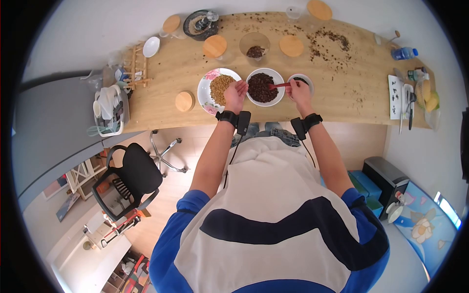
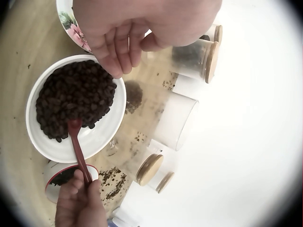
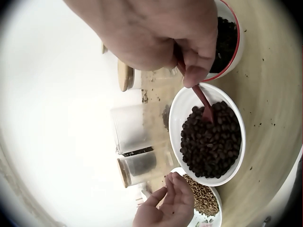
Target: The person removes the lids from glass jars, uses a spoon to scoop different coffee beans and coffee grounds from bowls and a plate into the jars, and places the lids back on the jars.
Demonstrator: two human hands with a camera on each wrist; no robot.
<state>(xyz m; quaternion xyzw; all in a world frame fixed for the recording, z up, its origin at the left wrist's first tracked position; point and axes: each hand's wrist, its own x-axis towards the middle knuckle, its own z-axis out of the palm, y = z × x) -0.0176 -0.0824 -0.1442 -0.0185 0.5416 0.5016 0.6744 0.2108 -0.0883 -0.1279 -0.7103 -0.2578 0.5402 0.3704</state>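
A white bowl [image 1: 265, 101] of dark brown coffee beans [image 2: 75, 94] stands near the table's front edge. My right hand [image 1: 299, 93] grips the handle of a dark red spoon [image 2: 78, 146], whose tip rests among the beans. Beside that bowl my left hand [image 1: 236, 95] hovers, palm up and loosely cupped, with no object in its grasp. Below it sits a floral plate [image 1: 204, 95] of golden-brown grains [image 3: 201, 198]. Partly behind my right hand is a red-rimmed white cup [image 3: 236, 49] of dark, leaf-like bits.
Behind the bowl stands an unlidded clear jar [image 1: 254, 39] with dark bits inside. Wooden-lidded jars [image 1: 215, 46] surround it, and dark crumbs [image 1: 332, 41] lie scattered at back right. A dish rack [image 1: 122, 115] is at left; a water bottle [image 1: 403, 53] stands far right.
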